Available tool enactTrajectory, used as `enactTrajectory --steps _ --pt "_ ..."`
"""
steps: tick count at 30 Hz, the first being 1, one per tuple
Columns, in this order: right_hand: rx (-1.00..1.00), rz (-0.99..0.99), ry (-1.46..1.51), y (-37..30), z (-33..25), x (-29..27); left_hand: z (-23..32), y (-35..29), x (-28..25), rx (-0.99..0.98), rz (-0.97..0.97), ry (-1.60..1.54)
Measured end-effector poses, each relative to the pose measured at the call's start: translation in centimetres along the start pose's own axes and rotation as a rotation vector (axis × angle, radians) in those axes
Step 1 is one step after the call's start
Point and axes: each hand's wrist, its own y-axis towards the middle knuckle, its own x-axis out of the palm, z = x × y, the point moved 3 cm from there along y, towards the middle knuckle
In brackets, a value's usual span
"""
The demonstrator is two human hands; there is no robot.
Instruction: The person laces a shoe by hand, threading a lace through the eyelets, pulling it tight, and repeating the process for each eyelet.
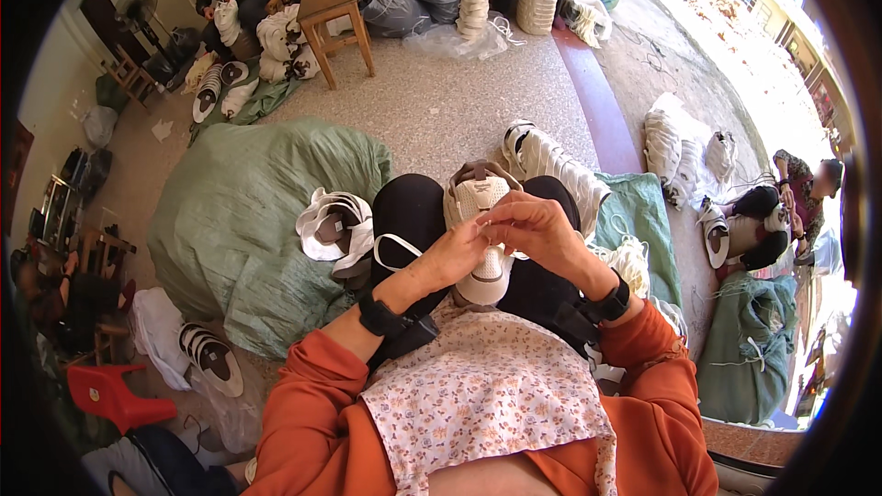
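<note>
A cream shoe (482,287) with a brown collar is held between my knees, toe toward me. Over its laced front, my left hand (450,255) and my right hand (536,228) meet with fingertips pinched together. Both appear closed on a thin white shoelace (397,241), which loops out beside my left wrist; the pinched part is mostly hidden by the fingers. To the left, white shoe pieces (335,230) rest on a large green sack (266,220). Beyond my right knee lies a long stack of nested white shoes (551,161).
Loose white laces (629,264) lie on a green sheet (648,220) to my right. A wooden stool (333,11) stands ahead, and a red plastic stool (115,395) at lower left. Several people work around me among shoe stacks and sacks (749,349).
</note>
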Motion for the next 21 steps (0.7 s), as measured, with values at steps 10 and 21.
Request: enactTrajectory --steps 10,21 --pt "0.009 0.034 0.039 0.0 1.2 0.6 1.4 -0.6 -0.6 -0.150 -0.004 0.276" --pt "0.363 0.056 0.285 -0.3 -2.5 -3.2 -0.4 0.9 -0.9 0.369 0.263 0.978"
